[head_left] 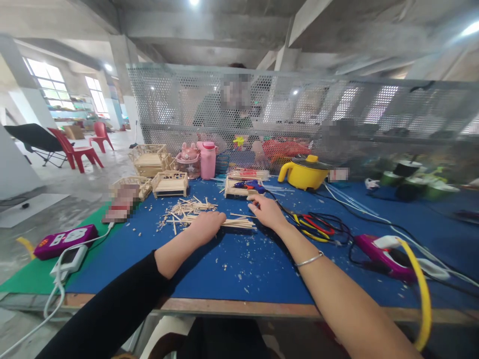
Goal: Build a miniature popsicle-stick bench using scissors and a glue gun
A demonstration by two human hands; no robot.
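My left hand (208, 225) is closed over a bundle of thin wooden sticks (239, 224), whose ends stick out to the right. A loose pile of sticks (192, 205) lies just behind it on the blue mat. My right hand (267, 211) hovers near the mat with its fingers slightly bent and apart; nothing shows in its grasp. A single stick (241, 215) lies close to its thumb. Just beyond the fingertips, a blue glue gun (254, 186) rests on a small wooden frame (232, 191).
Small wooden beds (170, 185) stand at the back left, by a pink bottle (208, 160). A yellow pot (307, 173), coiled cables (318, 227) and a purple power strip (377, 257) are on the right. Behind a perforated metal screen (168, 107) sits a person.
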